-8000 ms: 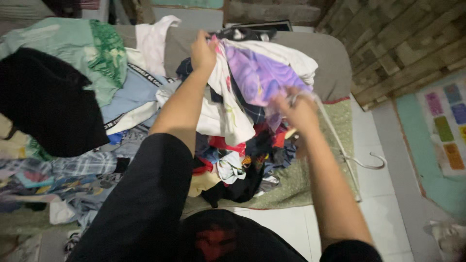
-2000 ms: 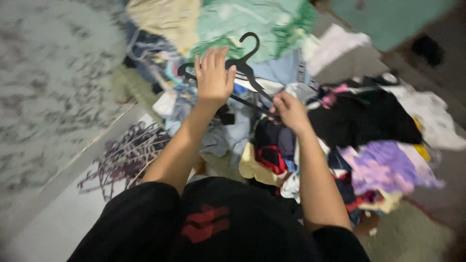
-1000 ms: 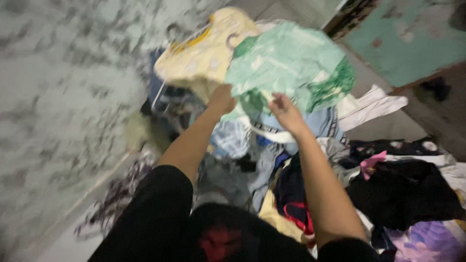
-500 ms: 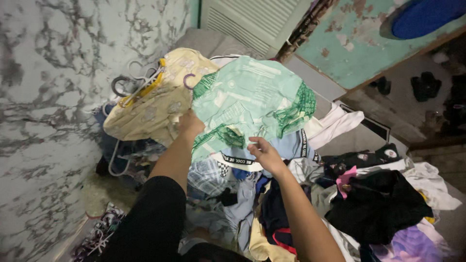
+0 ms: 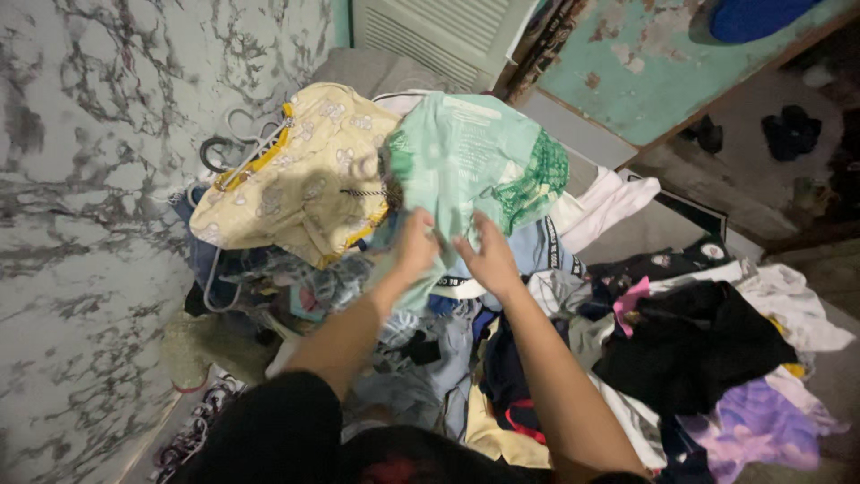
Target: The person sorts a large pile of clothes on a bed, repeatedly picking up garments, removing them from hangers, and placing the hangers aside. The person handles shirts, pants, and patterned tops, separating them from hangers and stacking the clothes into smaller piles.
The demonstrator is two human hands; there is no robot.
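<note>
My left hand (image 5: 414, 244) and my right hand (image 5: 489, 255) are side by side on the lower edge of a light green patterned garment (image 5: 475, 166) on top of a heap of clothes. Both hands pinch its fabric. To its left lies a pale yellow garment with yellow trim (image 5: 300, 175), with several wire hangers (image 5: 235, 148) sticking out behind it against the marbled wall. Under my hands lie blue and white clothes (image 5: 537, 246).
A black garment (image 5: 694, 345), a purple one (image 5: 752, 421) and white ones (image 5: 793, 305) lie in the heap at right. A marbled wall (image 5: 98, 179) stands at left. A louvred panel (image 5: 439, 31) and a peeling green door (image 5: 645, 63) are behind. Shoes (image 5: 788, 130) sit on the floor beyond.
My view has swung from the right of the heap to its left end. A hanger I held earlier is gone from my hands, which now grip the green garment.
</note>
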